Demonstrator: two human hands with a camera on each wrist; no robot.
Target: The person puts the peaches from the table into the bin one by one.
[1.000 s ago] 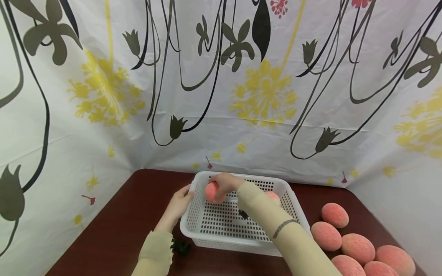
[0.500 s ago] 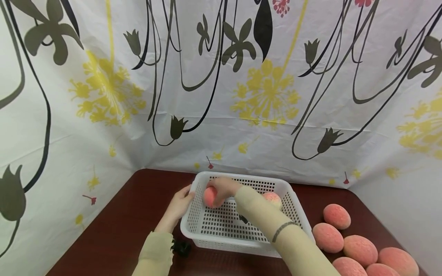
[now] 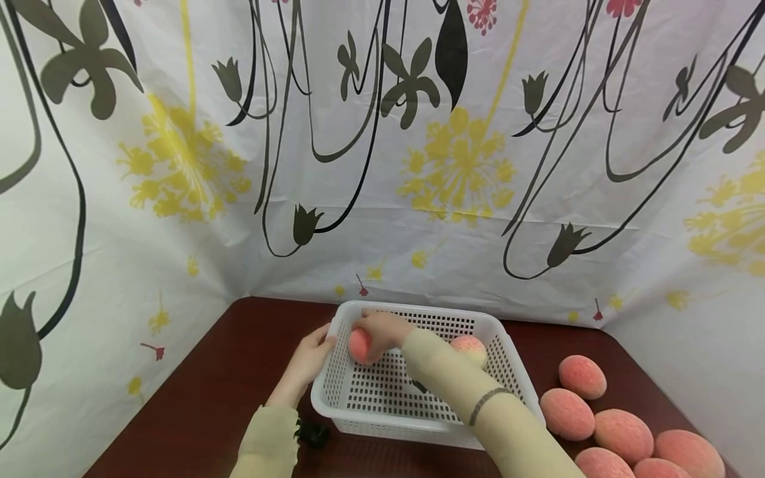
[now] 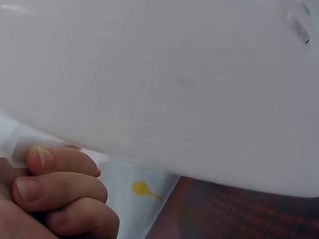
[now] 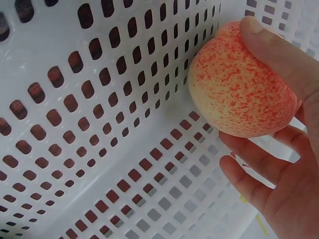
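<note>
A white perforated plastic basket point(image 3: 394, 417) stands on the table. My left hand point(image 3: 312, 355) grips its left rim; in the left wrist view the fingers point(image 4: 65, 191) are curled beside the basket's smooth wall point(image 4: 149, 89). Inside the basket, my right hand point(image 3: 385, 330) holds a pink peach point(image 3: 360, 346) near the left wall. The right wrist view shows this red-speckled, pale yellow peach point(image 5: 239, 84) between thumb and fingers, close against the perforated wall. Another peach point(image 3: 469, 349) lies at the basket's right, partly behind my right sleeve.
Several peaches lie on the table right of the basket, the farthest peach point(image 3: 582, 376) near the back. The dark red-brown table point(image 3: 197, 392) meets a patterned white cloth point(image 3: 370, 252) at the back and sides. A small black device point(image 3: 313, 433) sits at my left wrist.
My right hand has moved a little left and nearer with the peach, toward the basket's left wall. More of the other peach shows. The left hand stays on the rim.
</note>
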